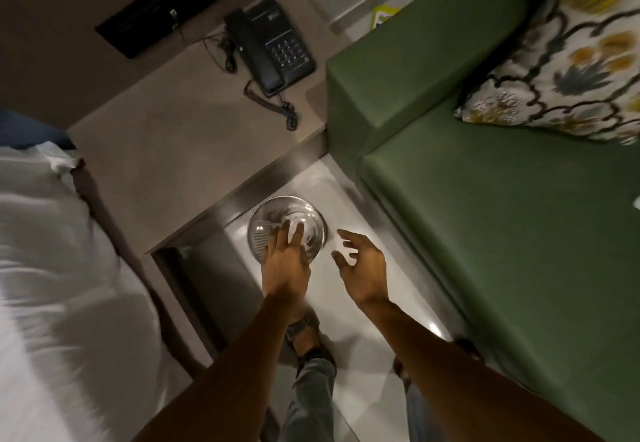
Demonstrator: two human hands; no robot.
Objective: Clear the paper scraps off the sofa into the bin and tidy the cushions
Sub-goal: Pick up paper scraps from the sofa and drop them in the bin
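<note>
A round shiny metal bin (263,230) stands on the pale floor beside the green sofa (502,234). My left hand (285,265) reaches down over the bin's mouth with its fingers stretched out. A white paper scrap (296,231) shows between its fingertips, inside the bin's rim; I cannot tell whether the fingers still pinch it. My right hand (363,265) hovers just right of the bin, fingers apart and empty. A floral patterned cushion (571,61) leans in the sofa's far corner. Another white scrap (636,201) peeks in at the right edge on the seat.
A black telephone (273,47) with a coiled cord sits on the low brown shelf (166,164) behind the bin. A bed with white linen (52,286) fills the left side. My feet (306,334) stand on the narrow floor strip between bed and sofa.
</note>
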